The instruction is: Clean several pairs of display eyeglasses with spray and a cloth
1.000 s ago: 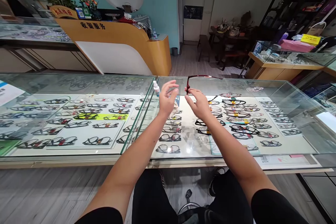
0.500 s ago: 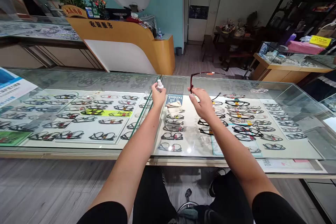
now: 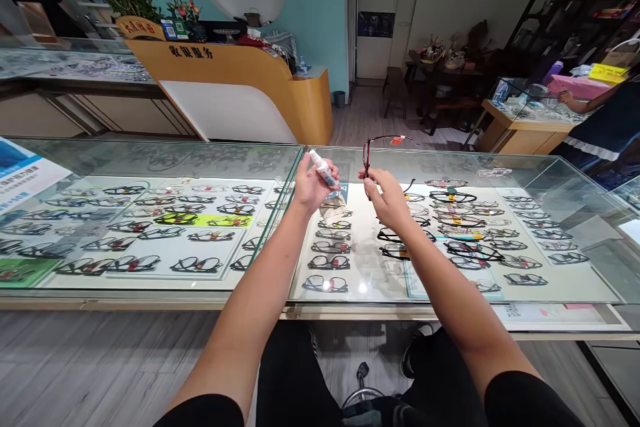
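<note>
My left hand (image 3: 311, 188) is above the glass counter, palm turned up. A small white spray bottle (image 3: 323, 168) lies tilted across its fingers, which curl around the lower end. My right hand (image 3: 389, 199) grips a pair of dark red eyeglasses (image 3: 367, 155) by one side. One temple, bearing an orange tag, points off to the right, and part of the frame is hidden by the fingers. Partly behind my left hand, a beige cloth (image 3: 334, 210) rests by a blue printed card (image 3: 342, 192).
Beneath both hands runs a glass display counter (image 3: 360, 290) with rows of eyeglasses (image 3: 329, 262) inside. A printed sign (image 3: 30, 177) lies at its left end. Beyond is an orange service desk (image 3: 313, 103). At far right, another person's arm (image 3: 583, 105) reaches over a smaller glass case (image 3: 530, 123).
My left hand has turned palm up, and the bottle now tilts across the fingers. My right hand keeps the eyeglasses nearly in place. A person has come into view at far right.
</note>
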`<state>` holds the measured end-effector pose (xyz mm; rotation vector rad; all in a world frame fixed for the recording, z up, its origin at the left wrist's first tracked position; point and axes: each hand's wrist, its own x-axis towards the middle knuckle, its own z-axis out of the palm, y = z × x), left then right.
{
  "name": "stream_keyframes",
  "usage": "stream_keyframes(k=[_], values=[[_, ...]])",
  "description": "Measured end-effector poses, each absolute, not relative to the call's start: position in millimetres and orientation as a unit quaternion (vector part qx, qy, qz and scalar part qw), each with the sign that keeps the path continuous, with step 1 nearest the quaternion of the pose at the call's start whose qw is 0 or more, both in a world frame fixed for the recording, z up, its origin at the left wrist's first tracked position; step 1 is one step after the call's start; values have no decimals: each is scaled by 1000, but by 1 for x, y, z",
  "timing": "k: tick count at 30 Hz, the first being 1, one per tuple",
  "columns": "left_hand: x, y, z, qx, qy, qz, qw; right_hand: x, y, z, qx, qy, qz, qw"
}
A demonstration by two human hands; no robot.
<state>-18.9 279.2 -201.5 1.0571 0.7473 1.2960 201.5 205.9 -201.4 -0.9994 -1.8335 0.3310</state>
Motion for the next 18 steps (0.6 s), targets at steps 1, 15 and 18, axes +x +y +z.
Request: stream_keyframes(k=[1,15,18], values=[[-18,273,-197,452,289,547,643,201,206,-201,-407,-755,147,492],[10,258,-215,568,331,578,484,191,201,-201,-354,-733,334,474],[10,258,-217,573,327,582,475,189,200,-201,-345,-731,353,472]])
